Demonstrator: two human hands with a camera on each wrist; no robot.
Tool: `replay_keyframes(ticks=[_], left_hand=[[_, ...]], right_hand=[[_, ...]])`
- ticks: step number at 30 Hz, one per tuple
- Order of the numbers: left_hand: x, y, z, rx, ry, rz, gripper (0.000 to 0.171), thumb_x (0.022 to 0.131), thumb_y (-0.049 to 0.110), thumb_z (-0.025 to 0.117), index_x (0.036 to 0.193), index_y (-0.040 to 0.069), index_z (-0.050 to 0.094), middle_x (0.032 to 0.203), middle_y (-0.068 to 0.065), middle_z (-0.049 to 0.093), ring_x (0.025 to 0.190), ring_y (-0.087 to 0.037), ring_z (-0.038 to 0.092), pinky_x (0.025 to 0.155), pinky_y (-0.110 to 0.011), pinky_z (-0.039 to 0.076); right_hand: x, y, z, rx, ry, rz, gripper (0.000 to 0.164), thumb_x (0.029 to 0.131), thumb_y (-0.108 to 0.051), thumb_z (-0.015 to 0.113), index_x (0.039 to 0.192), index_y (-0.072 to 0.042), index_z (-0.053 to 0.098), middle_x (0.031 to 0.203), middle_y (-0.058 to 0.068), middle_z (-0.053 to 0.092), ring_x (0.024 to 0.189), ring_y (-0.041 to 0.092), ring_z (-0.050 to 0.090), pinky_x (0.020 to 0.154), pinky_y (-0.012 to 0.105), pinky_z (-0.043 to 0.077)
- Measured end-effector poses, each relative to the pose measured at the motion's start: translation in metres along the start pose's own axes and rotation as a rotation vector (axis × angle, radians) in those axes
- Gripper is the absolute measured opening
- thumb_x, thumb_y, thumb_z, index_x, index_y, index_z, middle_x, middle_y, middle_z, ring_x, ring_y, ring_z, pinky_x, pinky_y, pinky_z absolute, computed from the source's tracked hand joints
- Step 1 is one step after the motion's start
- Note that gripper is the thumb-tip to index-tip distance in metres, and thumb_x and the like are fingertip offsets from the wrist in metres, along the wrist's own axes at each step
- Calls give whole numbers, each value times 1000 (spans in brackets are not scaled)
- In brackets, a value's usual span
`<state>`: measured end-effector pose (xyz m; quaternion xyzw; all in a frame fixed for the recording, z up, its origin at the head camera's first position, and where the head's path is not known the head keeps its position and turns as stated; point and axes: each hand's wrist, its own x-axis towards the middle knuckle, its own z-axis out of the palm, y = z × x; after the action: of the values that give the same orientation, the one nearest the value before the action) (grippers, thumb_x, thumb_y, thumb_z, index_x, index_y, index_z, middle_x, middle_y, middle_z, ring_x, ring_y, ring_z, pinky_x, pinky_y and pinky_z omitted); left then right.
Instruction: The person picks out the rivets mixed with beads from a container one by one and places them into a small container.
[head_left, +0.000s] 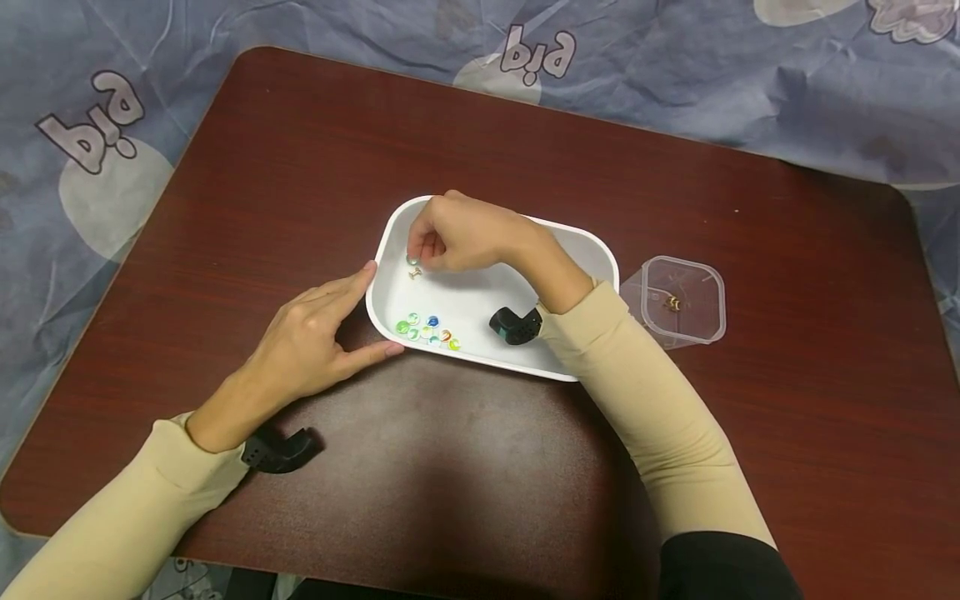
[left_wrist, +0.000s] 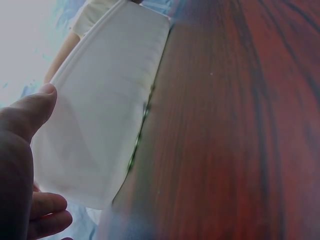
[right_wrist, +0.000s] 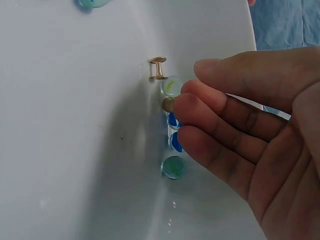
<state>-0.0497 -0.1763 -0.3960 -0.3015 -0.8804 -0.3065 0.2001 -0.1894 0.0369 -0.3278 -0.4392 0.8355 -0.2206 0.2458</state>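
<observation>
Inside a white tray (head_left: 487, 292), my right hand (head_left: 468, 233) reaches down at the far left with its fingers bent. The right wrist view has my fingertips right beside a row of glass marbles (right_wrist: 174, 167) along the tray wall. A gold push pin (right_wrist: 158, 68) lies just past the thumb tip, and a small round gold piece (right_wrist: 168, 104) shows by the fingers. Nothing shows between thumb and fingers. My left hand (head_left: 303, 337) touches the tray's left end, thumb at the near rim and extended fingers at the left side.
More coloured marbles (head_left: 432, 321) cluster in the tray's near left corner. To the right of the tray, a clear plastic box (head_left: 722, 304) holds small gold pieces (head_left: 672, 303). Everything stands on a dark red-brown wooden table (head_left: 480, 450), with patterned blue cloth (head_left: 300, 33) beyond it.
</observation>
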Motion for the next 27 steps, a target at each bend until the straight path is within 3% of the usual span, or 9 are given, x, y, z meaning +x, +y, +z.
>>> replay_keyframes(ticks=[27], left_hand=[[0, -2, 0, -13, -11, 1, 91, 90, 68, 54, 139, -9, 51, 121, -29, 63, 108, -40, 65, 88, -56, 51]], right_hand=[[10, -4, 9, -32, -43, -18, 18, 85, 7, 62, 96, 0, 74, 86, 6, 68, 80, 16, 60, 77, 25, 50]])
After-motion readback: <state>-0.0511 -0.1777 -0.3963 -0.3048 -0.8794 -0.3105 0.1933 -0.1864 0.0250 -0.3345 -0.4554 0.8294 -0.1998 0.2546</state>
